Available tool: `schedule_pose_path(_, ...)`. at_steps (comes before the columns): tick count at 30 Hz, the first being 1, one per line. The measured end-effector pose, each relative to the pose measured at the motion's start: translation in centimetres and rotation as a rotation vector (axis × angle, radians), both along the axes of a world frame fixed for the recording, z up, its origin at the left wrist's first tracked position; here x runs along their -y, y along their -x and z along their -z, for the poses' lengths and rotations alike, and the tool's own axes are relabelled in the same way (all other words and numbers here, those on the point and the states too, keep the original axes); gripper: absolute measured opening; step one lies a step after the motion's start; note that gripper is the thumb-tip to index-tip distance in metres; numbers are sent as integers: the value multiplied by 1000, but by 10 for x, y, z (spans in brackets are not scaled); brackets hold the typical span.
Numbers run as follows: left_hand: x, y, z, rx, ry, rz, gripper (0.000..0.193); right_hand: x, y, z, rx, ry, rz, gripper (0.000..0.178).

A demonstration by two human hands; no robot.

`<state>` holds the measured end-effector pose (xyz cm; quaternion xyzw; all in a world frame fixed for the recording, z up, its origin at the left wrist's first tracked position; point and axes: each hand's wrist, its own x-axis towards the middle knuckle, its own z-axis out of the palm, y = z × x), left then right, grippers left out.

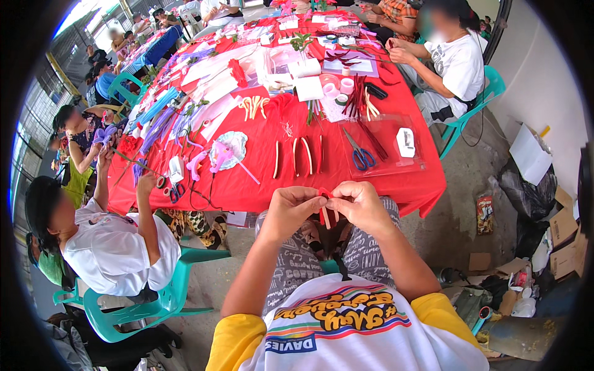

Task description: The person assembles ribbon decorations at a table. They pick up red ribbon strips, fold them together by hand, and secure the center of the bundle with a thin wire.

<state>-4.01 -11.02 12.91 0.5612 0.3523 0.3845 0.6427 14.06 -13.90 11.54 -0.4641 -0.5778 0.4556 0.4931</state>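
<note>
My left hand (291,210) and my right hand (360,207) meet above my lap, just off the table's near edge. Their fingertips pinch a small red strip piece (326,193), perhaps pipe cleaner, with a pale strip hanging below; the fingers hide part of it. On the red-covered table (260,185), several narrow red and cream strips (294,156) lie in a row beyond my hands. To their right, blue-handled scissors (363,159) and a white case-like item (405,142) rest on a clear plastic sheet (393,168).
A pink glue gun (228,154) lies on a pale round mat at left, with its cord trailing. Farther back are red stems (355,98) and tape rolls. People sit at both sides on green chairs (179,287). Bags and cardboard (563,226) crowd the right floor.
</note>
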Motion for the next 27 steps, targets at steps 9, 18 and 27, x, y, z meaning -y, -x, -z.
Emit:
schedule_pose_path(9, 0, -5, 7, -33, -124, -76, 9, -1, -2, -10, 279, -117, 16, 12)
schedule_pose_path(18, 10, -7, -15, -321, -254, -65, 9, -6, -6, -28, 95, 37, -63, 5)
schedule_pose_path(27, 9, -1, -10, -218, -235, -14, 12, -9, -7, -30, -77, 105, -123, 7)
